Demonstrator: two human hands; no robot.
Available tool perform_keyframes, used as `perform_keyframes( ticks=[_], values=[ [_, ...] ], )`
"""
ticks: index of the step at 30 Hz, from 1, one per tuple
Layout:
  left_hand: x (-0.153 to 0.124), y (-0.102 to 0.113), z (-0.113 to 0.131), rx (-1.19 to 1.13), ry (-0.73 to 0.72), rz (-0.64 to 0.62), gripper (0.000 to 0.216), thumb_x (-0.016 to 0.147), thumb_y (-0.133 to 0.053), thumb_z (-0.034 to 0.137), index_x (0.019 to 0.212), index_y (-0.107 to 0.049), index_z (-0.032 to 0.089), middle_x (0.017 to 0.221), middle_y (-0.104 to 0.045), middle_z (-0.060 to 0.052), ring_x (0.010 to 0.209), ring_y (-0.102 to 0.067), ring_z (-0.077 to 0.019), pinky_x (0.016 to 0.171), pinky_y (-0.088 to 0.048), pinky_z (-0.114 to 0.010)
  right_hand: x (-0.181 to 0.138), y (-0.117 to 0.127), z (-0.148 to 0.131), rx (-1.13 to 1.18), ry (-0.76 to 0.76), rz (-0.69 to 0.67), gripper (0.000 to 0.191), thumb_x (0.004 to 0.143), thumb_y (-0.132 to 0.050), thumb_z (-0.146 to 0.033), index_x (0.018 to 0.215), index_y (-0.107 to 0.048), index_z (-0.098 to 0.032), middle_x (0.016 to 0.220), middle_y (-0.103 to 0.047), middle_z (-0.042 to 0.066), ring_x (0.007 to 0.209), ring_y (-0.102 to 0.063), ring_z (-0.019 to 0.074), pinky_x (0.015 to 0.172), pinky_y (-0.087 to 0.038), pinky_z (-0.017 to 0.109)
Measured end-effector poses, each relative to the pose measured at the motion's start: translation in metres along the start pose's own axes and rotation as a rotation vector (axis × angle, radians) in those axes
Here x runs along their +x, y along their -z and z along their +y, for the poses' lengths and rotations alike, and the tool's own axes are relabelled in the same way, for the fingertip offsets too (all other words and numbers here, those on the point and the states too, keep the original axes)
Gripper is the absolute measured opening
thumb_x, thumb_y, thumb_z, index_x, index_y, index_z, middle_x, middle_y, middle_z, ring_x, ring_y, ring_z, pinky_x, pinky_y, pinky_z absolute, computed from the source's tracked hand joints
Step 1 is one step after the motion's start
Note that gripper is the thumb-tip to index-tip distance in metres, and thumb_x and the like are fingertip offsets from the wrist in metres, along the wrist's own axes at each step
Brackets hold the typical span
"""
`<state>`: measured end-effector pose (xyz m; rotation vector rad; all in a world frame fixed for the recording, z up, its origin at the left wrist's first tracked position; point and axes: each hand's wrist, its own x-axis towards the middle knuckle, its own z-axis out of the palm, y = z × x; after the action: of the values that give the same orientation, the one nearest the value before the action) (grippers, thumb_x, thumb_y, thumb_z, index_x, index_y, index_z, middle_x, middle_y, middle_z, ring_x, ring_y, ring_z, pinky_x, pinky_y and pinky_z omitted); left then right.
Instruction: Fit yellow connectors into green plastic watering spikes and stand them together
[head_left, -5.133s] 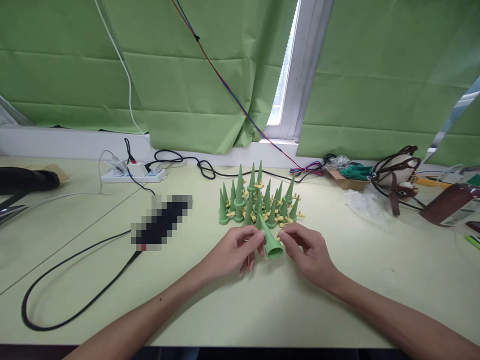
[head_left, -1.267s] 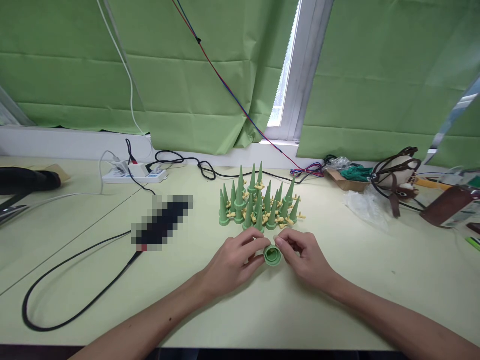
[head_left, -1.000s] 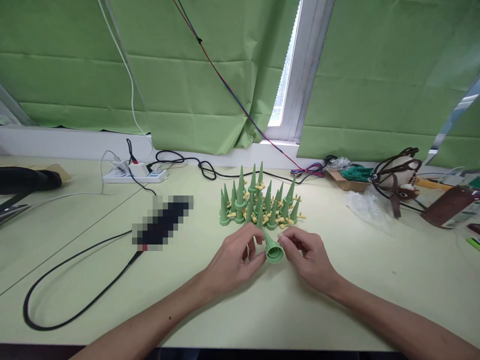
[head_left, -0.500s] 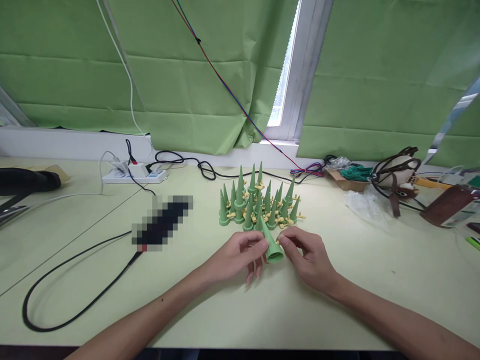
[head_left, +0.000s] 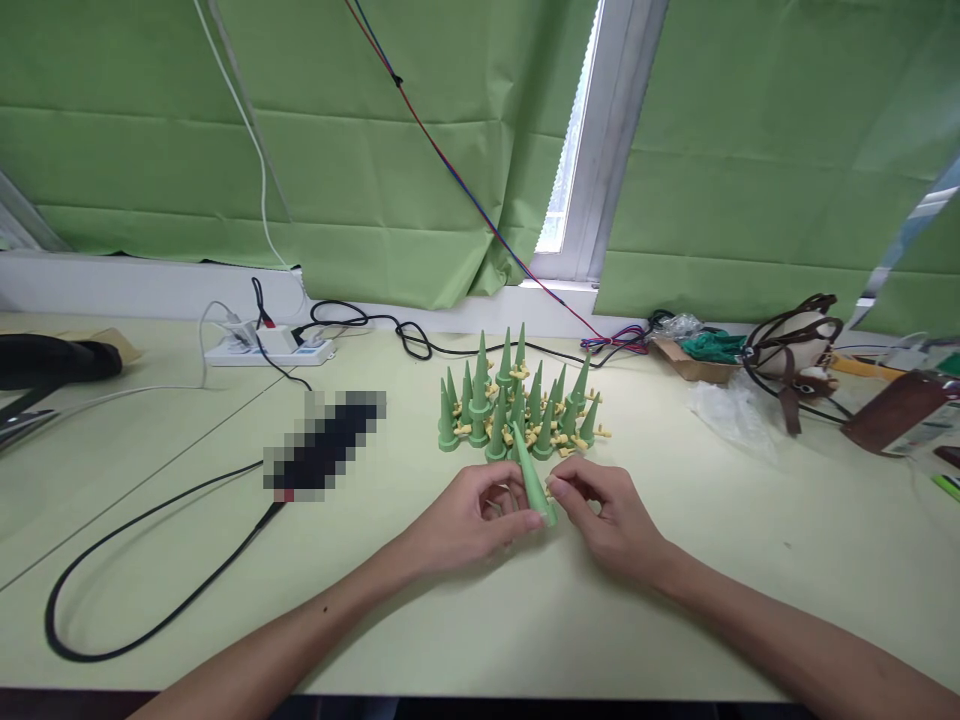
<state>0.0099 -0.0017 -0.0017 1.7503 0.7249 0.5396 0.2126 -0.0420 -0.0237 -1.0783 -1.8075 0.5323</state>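
Note:
Between thumb and fingers, my left hand grips a green plastic cone spike, its tip pointing up and away and its wide base near me. My right hand is closed in a pinch at the cone's right side, near the base. A small yellow valve shows at its fingertips, mostly covered by them; whether it is joined to the cone I cannot tell. Just beyond my hands stands a cluster of similar green cones, most with small yellow valves on their sides.
A white power strip and black cable lie at the back left, with a pixelated dark object nearer. To the right are a cardboard box, clear plastic bag, stuffed bag and brown bottle.
The held cone has tipped more upright, so its open base no longer faces me. My left thumb has moved down towards the base, and my right hand has shifted slightly left.

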Motion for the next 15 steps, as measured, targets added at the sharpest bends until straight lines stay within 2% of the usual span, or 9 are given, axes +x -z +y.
perform_keyframes(
  ticks=[6,15],
  values=[
    [-0.0016,-0.0018,-0.0021,0.366,-0.154,0.12,0.024,0.088,-0.068,0.041,0.092,-0.065,0.017,0.082,-0.059,-0.001,0.068,-0.053,-0.0131,0.058,-0.042,-0.023,0.0007,-0.0001,0.0013,0.027,-0.041,-0.031,0.027,0.099,-0.048,-0.03,0.076,-0.056,-0.019,0.062,-0.046,-0.003,0.055,-0.038,0.0118,0.052,-0.031,0.025],
    [-0.0028,-0.0009,-0.0093,0.554,-0.357,0.165,0.025,0.092,-0.063,0.038,0.081,-0.053,0.018,0.075,-0.05,0.001,0.062,-0.046,-0.0109,0.058,-0.039,-0.023,0.0004,-0.001,-0.0002,0.084,-0.086,-0.044,0.025,0.099,-0.049,-0.032,0.079,-0.056,-0.019,0.064,-0.046,-0.003,0.056,-0.038,0.0121,0.052,-0.03,0.026]
  ],
)
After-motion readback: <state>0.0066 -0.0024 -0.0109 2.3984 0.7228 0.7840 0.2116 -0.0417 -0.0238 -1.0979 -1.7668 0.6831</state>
